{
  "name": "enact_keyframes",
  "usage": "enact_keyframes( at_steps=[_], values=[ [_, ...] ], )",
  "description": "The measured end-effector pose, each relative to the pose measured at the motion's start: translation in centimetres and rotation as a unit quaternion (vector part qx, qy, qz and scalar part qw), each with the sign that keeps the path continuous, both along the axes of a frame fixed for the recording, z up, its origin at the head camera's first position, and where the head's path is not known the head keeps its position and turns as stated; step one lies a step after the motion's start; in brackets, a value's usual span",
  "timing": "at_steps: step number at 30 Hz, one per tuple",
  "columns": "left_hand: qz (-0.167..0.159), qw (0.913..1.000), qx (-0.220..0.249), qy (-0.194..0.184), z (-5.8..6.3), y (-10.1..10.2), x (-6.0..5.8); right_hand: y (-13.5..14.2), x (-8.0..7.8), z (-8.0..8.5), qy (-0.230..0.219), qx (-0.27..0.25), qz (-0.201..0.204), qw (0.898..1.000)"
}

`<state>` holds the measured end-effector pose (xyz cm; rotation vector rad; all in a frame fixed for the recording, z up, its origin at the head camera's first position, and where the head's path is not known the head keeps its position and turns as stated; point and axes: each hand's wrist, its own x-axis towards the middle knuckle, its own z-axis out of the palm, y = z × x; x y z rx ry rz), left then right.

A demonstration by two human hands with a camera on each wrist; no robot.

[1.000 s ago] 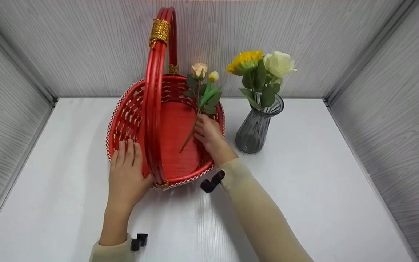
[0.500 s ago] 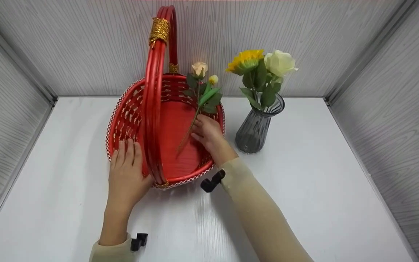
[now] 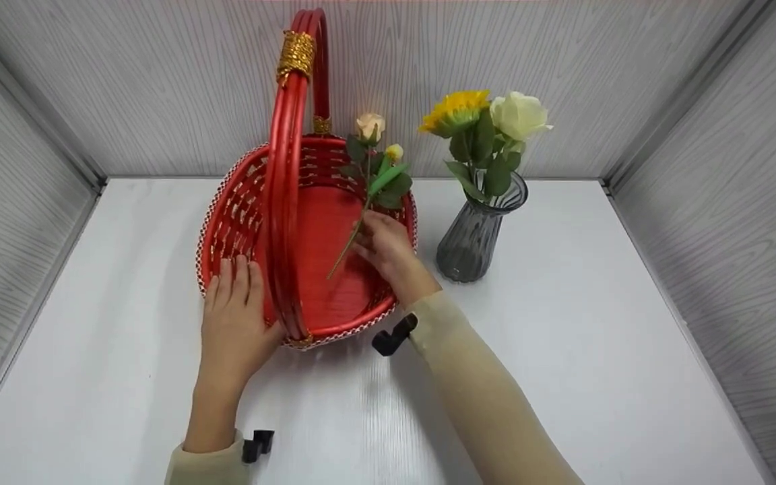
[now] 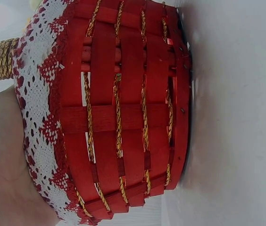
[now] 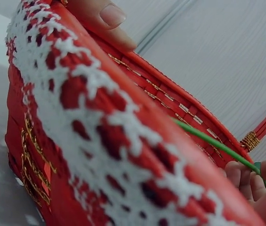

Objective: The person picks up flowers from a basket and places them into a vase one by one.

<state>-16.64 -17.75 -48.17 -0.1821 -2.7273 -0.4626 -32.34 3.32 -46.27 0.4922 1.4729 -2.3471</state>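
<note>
Inside the red woven basket [image 3: 354, 328], my right hand [image 3: 388, 246] pinches the green stem [image 5: 218, 145] of a small yellow tulip [image 3: 395, 153]. The stem slants down toward the basket floor. Just behind the tulip, a peach rose [image 3: 370, 126] with dark leaves stands at the basket's back right side. My left hand [image 3: 233, 330] rests over the front left rim, its fingers straight and pointing inward, the thumb by the foot of the handle [image 3: 281, 168]. In the left wrist view its palm lies against the white-and-red lace trim [image 4: 36, 94].
To the right of the basket stands a grey glass vase [image 3: 467, 249] holding a yellow sunflower [image 3: 457, 113] and a white rose [image 3: 519, 116]. The white table [image 3: 597, 323] is enclosed by grey wood-grain panels [image 3: 179, 87] at the back and sides.
The tulip has sunk slightly lower beside the peach rose, and the right hand's fingers have shifted a little on its stem. The left hand and basket stay put.
</note>
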Motion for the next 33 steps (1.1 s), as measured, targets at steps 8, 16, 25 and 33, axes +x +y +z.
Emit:
enact_keyframes(
  at_steps=[8, 16, 25, 33],
  values=[
    [0.002, 1.0, 0.001, -0.001, -0.07, 0.07, -0.06, -0.03, 0.03, 0.0, 0.01, -0.014, -0.009, 1.0],
    [0.008, 1.0, -0.004, 0.003, -0.09, 0.11, -0.05, -0.1, 0.04, -0.08, 0.029, -0.036, -0.019, 0.999],
    [0.007, 1.0, -0.004, -0.002, 0.05, 0.06, 0.11, -0.13, 0.04, -0.23, 0.045, -0.02, -0.017, 0.999],
    [0.005, 1.0, 0.001, -0.002, 0.01, 0.02, 0.07, -0.17, 0.02, -0.22, 0.055, -0.017, -0.018, 0.998]
  ],
)
